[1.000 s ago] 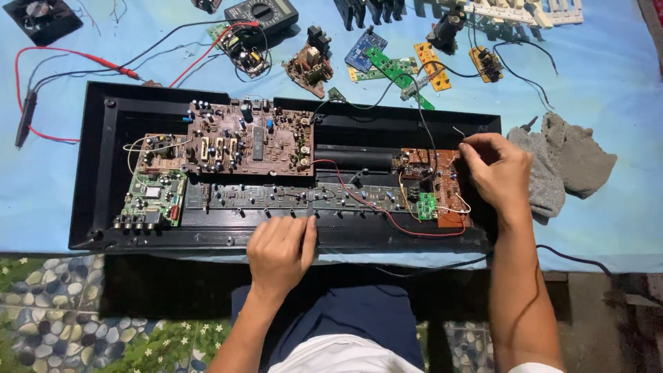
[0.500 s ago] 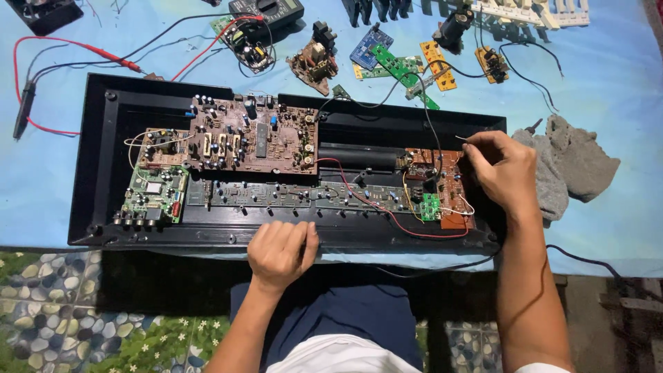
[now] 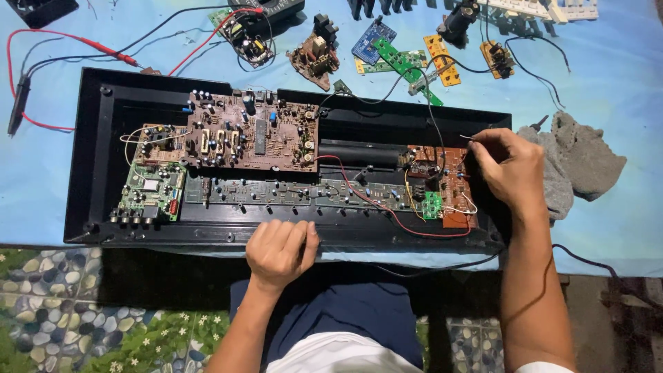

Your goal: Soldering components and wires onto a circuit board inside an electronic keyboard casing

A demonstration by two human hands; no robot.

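Our right hand [image 3: 507,169] has edged up the small brown circuit board [image 3: 449,183], pinching a thin wire [image 3: 468,139]; our left hand [image 3: 280,250], loosely curled, rests on the black chassis [image 3: 90,166] front edge.

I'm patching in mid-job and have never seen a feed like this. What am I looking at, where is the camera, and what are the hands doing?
This is a single camera worn on a person's head, looking down at their own two bare hands; there is no robot. On a blue-covered table lies a long black open casing with circuit boards inside, the biggest a brown main board. The left hand rests on the casing's near edge. The right hand pinches a thin metal wire or probe over the small brown board. Loose boards, test leads and a grey rag lie around it.
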